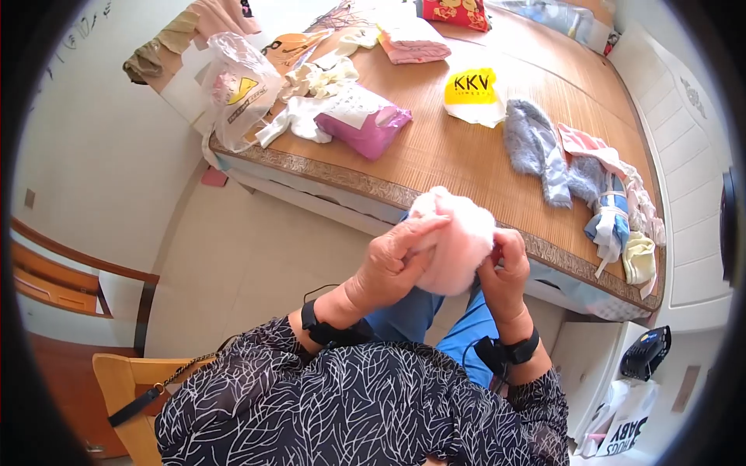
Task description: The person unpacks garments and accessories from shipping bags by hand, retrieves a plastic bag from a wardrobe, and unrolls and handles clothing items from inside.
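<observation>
A fluffy pale pink item (458,245), soft and rounded like plush cloth, is held up over my knees, in front of the bed edge. My left hand (392,260) pinches its left side between thumb and fingers. On the opposite side, my right hand (505,268) has its thumb and fingers closed on the item's edge. Its exact kind does not show, and part of it is hidden behind my left fingers. Both wrists wear black straps.
The mat-covered bed (458,167) holds a purple package (361,132), a yellow-and-white KKV bag (474,97), a grey fluffy garment (536,147) and folded pink cloth (412,40). At its left corner sits a clear plastic bag (241,93). A wooden chair (124,380) stands behind me on the left.
</observation>
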Tool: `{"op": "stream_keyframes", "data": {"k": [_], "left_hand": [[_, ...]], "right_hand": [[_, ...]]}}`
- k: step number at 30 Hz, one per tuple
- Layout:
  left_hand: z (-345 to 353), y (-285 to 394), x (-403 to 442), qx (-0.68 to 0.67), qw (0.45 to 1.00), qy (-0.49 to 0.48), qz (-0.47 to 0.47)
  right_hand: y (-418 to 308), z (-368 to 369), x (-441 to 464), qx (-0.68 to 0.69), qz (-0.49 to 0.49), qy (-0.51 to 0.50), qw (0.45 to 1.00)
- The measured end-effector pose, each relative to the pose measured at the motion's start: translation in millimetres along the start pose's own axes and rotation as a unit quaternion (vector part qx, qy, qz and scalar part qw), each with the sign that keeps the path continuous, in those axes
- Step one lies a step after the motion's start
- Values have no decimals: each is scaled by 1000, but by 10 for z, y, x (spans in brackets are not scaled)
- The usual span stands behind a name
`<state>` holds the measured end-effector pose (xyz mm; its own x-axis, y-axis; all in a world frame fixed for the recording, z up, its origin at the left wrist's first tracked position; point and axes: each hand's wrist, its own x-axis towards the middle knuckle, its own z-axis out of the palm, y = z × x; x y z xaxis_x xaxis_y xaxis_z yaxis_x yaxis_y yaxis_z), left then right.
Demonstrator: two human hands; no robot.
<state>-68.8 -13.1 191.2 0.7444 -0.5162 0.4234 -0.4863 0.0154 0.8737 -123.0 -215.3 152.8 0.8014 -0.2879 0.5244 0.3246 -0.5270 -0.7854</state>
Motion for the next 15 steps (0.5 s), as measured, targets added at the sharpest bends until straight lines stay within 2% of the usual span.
{"op": "stream_keyframes", "data": {"k": [2,3,5,6,8,10,11,14,15], "left_hand": [[-42,-18,1,-40,997,-50,-32],[-53,-15,-16,-83,992,-65,-64],[-129,-80,-47,-170,971,-118,-120],[-168,-96,-58,-237,947,-125,-180],[-220,-118,-86,-368,872,-137,-294],[-187,-296,-129,-227,948,-137,-175],[-154,-361,-146,-152,973,-134,-115],[-73,-287,-76,45,996,-70,36],[-95,-225,-48,66,996,-57,-7]], "right_hand": [[117,11,-102,127,115,-6,985],[20,-17,-66,246,167,-33,954],[-98,-88,-7,318,224,-87,917],[-109,-100,11,352,254,-114,894],[-107,-96,41,361,248,-174,882],[-160,-70,117,349,243,-210,880],[-163,-18,140,303,225,-212,901],[182,144,99,241,230,-209,919],[229,205,104,207,187,-194,940]]}}
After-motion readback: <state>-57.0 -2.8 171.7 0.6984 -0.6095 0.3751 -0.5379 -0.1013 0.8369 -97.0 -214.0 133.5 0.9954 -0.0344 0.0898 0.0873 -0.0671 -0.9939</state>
